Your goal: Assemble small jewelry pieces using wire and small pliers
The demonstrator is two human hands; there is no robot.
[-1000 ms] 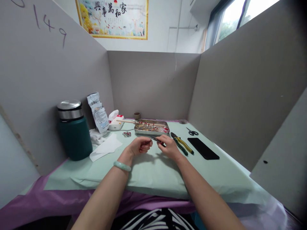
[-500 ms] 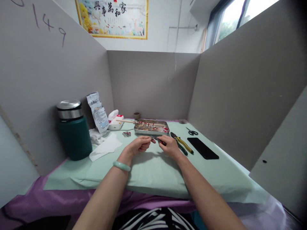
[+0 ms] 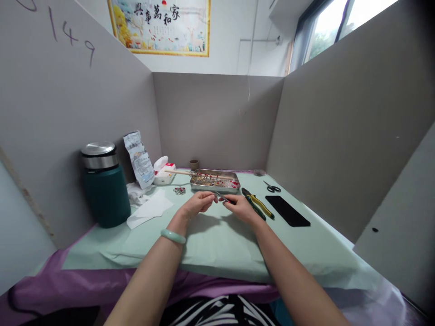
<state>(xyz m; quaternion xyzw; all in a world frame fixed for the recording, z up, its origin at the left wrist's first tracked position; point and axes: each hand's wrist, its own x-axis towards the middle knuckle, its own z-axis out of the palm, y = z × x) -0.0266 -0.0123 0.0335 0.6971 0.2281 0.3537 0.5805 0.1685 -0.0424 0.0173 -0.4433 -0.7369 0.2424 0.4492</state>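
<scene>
My right hand [image 3: 239, 209] is closed around a small pair of pliers [image 3: 222, 198], whose thin metal jaws point left towards my other hand. Finger and thumb of my left hand [image 3: 199, 203] are pinched together at the jaw tips; whatever they hold is too small to make out. Just behind both hands lies a metal tray [image 3: 212, 189] of red, clear and gold-coloured beads and small parts. A stick [image 3: 178, 172] rests across its left rim. Left of the tray is a little heap of red and silver beadwork [image 3: 179, 190].
Right of my hands lie larger pliers with yellow and green handles [image 3: 260, 204], black scissors [image 3: 273, 188] and a black phone [image 3: 287, 210]. At left stand a green flask [image 3: 106, 194], a pouch [image 3: 139, 158], tissues [image 3: 165, 174] and white paper [image 3: 149, 209]. Grey partitions [image 3: 217, 120] enclose the table.
My right hand's fingers have shifted on the small pliers, and the pliers' angle has changed slightly. My left hand stays pinched in nearly the same place.
</scene>
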